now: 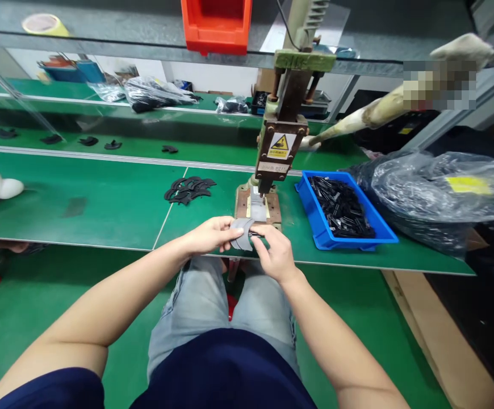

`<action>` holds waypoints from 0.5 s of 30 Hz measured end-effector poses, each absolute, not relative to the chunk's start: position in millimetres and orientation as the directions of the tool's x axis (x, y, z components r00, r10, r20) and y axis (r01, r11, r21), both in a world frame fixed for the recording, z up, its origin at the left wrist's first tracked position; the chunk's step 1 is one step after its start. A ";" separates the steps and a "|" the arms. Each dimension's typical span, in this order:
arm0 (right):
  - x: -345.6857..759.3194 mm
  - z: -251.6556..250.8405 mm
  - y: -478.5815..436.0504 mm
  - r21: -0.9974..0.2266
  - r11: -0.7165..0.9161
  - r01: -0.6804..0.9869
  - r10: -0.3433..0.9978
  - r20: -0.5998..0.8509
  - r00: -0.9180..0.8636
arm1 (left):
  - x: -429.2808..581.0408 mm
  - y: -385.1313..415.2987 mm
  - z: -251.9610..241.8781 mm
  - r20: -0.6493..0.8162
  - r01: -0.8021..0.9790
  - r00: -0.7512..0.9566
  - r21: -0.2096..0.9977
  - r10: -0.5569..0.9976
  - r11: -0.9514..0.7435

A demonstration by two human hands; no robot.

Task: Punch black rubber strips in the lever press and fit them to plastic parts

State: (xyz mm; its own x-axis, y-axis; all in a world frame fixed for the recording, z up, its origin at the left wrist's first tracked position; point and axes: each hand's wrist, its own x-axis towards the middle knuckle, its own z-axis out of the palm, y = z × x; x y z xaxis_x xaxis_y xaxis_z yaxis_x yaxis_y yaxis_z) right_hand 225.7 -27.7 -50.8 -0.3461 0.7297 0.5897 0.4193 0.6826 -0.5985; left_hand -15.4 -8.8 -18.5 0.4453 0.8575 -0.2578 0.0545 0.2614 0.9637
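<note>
A grey curved flat piece [242, 238] is held at the table's front edge. My left hand [210, 234] pinches it from the left, with the thumb on top. My right hand [275, 251] is closed at the piece's right edge, its fingers around a small black part [253, 233] that is mostly hidden. Just beyond my hands stands a hand press [281, 136], with a grey metal fixture [258, 205] on its base under the ram. Left of the press lies a pile of black curved pieces [189, 190].
A blue bin [321, 241] of small black parts stands right of the press, beside a large clear plastic bag [434, 187]. The press lever [370, 116] slants up to the right. An orange bin [217, 45] hangs overhead. Several black pieces lie on the far green strip [136, 153].
</note>
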 end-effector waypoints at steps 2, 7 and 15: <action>233.3 -54.1 -30.2 -0.667 0.612 0.426 0.790 0.548 -0.276 | -25.5 0.5 -30.3 -0.308 0.008 0.326 0.946 0.894 0.323; 257.6 -59.6 -43.9 -0.747 0.533 0.397 0.842 0.512 -0.168 | -51.7 65.7 -58.1 -0.473 -0.033 -0.008 0.880 0.881 0.473; 297.5 -40.2 -33.5 -0.681 0.534 0.501 0.829 0.538 -0.152 | -54.5 207.7 -30.8 -0.376 -0.171 -0.228 0.923 0.898 0.344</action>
